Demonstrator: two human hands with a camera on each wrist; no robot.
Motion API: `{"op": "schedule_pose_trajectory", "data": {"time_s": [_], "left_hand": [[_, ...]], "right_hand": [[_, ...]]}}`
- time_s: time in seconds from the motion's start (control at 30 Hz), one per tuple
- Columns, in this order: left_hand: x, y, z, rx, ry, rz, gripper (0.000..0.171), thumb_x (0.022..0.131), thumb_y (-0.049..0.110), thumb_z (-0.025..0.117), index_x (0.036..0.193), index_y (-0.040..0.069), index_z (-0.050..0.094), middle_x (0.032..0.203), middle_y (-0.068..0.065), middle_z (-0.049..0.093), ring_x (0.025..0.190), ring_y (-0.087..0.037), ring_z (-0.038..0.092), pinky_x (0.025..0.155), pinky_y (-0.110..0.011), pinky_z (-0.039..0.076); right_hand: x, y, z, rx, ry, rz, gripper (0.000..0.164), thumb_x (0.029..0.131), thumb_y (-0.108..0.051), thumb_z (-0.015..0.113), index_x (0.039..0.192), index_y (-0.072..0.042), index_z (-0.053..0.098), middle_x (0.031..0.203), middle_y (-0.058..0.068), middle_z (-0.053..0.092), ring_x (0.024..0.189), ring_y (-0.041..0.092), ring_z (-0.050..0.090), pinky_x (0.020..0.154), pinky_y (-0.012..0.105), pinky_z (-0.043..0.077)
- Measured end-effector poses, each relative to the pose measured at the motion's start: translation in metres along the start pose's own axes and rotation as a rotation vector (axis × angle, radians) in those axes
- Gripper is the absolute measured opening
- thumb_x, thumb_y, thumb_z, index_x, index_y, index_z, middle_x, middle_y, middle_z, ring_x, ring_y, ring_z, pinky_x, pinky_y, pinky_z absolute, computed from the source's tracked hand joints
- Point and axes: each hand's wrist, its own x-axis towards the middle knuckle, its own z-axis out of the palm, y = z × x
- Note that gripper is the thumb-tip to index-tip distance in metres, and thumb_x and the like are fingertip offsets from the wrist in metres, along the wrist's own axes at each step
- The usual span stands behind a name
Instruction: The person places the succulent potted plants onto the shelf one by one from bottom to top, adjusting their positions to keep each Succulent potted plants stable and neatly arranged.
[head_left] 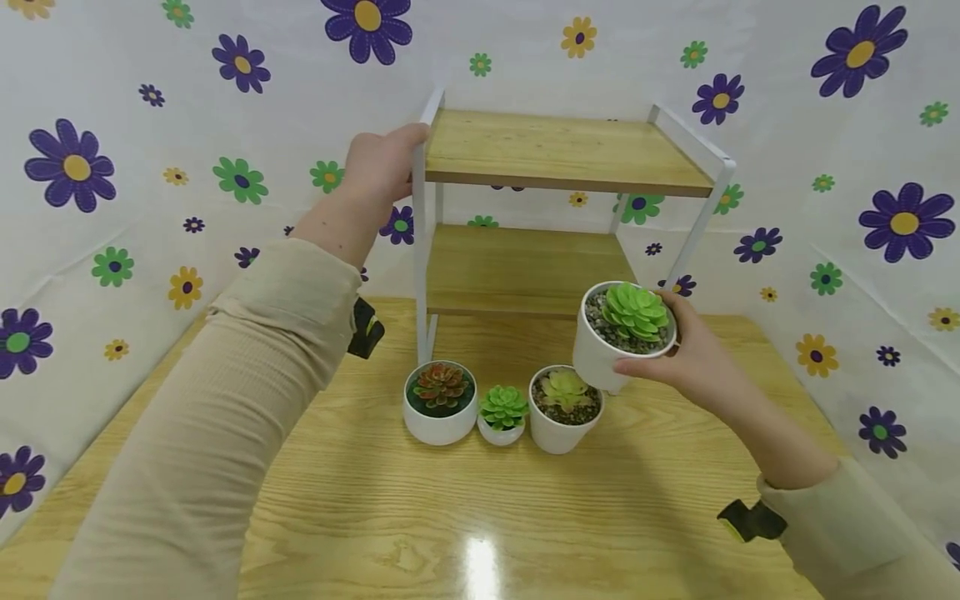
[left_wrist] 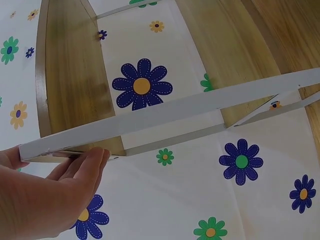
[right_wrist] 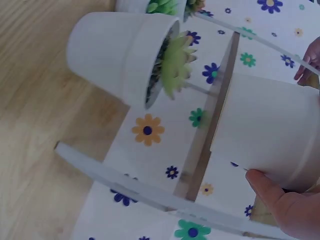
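A white pot with a bright green succulent (head_left: 634, 312) is held up in my right hand (head_left: 693, 358), thumb at the front and fingers round its far side. In the right wrist view the white pot (right_wrist: 265, 130) hangs near the shelf, partly out of frame. My left hand (head_left: 380, 167) grips the upper left corner of a two-tier wooden shelf (head_left: 555, 150) with a white frame. The left wrist view shows the thumb and fingers on either side of the white frame (left_wrist: 150, 117). Just below the held pot stands a white pot with a yellow-green succulent (head_left: 557, 429).
A small white pot with a green succulent (head_left: 504, 408) and a wide white bowl with a reddish succulent (head_left: 440, 425) stand in front of the shelf on the wooden table (head_left: 405, 517). A flower-patterned cloth (head_left: 285, 100) hangs behind and at both sides.
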Motion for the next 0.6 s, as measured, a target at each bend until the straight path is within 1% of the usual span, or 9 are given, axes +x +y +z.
{"op": "schedule_pose_trajectory", "data": {"time_s": [0.13,0.27,0.43,0.6], "left_hand": [[-0.001,0.000,0.000,0.008,-0.007,0.005,0.064,0.095,0.050,0.039,0.147,0.018,0.022,0.151,0.002,0.028,0.130,-0.014,0.044,0.111,-0.027,0.030],[-0.002,-0.002,0.000,-0.002,-0.004,0.012,0.063,0.094,0.049,0.040,0.146,0.017,0.024,0.150,0.002,0.031,0.129,-0.014,0.043,0.111,-0.028,0.030],[-0.002,-0.002,0.001,-0.018,0.000,0.013,0.061,0.094,0.048,0.041,0.145,0.017,0.028,0.148,0.002,0.034,0.128,-0.014,0.044,0.110,-0.028,0.031],[-0.001,0.000,0.001,-0.008,0.011,-0.006,0.059,0.094,0.050,0.041,0.144,0.020,0.031,0.146,0.003,0.037,0.127,-0.014,0.046,0.110,-0.030,0.031]], "right_hand": [[0.014,-0.015,0.003,0.003,0.011,-0.001,0.096,0.076,-0.026,0.078,0.146,-0.005,0.016,0.142,0.019,0.034,0.129,0.034,0.039,0.104,0.051,0.036],[0.029,-0.032,0.007,-0.021,0.027,0.018,0.101,0.075,-0.034,0.078,0.148,-0.008,0.013,0.146,0.017,0.032,0.133,0.034,0.034,0.107,0.053,0.031],[0.050,-0.051,0.016,0.000,0.039,0.009,0.100,0.074,-0.033,0.078,0.148,-0.007,0.015,0.148,0.016,0.030,0.135,0.033,0.032,0.109,0.052,0.029],[0.072,-0.065,0.028,0.007,0.058,0.002,0.097,0.073,-0.034,0.078,0.146,-0.007,0.020,0.146,0.015,0.034,0.135,0.031,0.033,0.110,0.050,0.029]]}}
